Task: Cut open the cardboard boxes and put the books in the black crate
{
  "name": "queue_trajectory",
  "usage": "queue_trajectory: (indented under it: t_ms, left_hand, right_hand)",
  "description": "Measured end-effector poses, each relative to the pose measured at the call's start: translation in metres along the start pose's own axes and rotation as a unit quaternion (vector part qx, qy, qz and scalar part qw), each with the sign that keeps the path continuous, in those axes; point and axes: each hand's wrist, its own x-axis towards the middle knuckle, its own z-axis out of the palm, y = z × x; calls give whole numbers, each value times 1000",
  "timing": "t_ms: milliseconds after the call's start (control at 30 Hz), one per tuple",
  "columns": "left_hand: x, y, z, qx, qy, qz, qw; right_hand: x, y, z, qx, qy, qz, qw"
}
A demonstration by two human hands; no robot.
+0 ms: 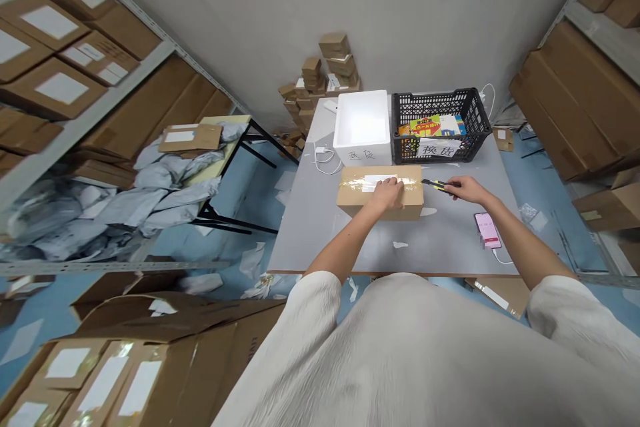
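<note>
A taped cardboard box (pixel 355 196) with a white label lies on the grey table. My left hand (pixel 389 193) holds it down from above, its fingers bent and pressed together on the label and tape. In my right hand (pixel 468 189) is a black and yellow utility knife (pixel 436 185), the fingers closed around its handle. The knife points left, its tip close to the box's right end; whether it touches the tape I cannot tell.
Behind the box stand a white foam box (pixel 362 155) and a black plastic crate (pixel 450 153) with colourful packages. A phone (pixel 487 230) on a cable lies at the right of the table (pixel 320 240). Shelves of cartons (pixel 65 90) and grey parcels (pixel 175 177) are on the left.
</note>
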Motion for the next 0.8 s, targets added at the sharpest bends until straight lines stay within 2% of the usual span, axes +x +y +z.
queue_trajectory:
  t_ms: [233,400,567,700,800]
  left_hand:
    - [7,2,5,-7,26,-18,999]
    - [7,1,7,-9,35,-19,999]
    - [2,2,7,-2,39,-21,999]
    - [-2,3,8,-9,42,-24,999]
    - [-3,2,9,-11,49,-25,998]
  right_hand:
    - [7,2,-3,-28,-24,-32,999]
    - [24,6,-9,-137,-11,-69,988]
    - [44,-2,-12,-215,-11,-107,971]
    - [49,-11,-7,-214,-32,-111,970]
    - [44,-12,-4,-166,-69,-86,980]
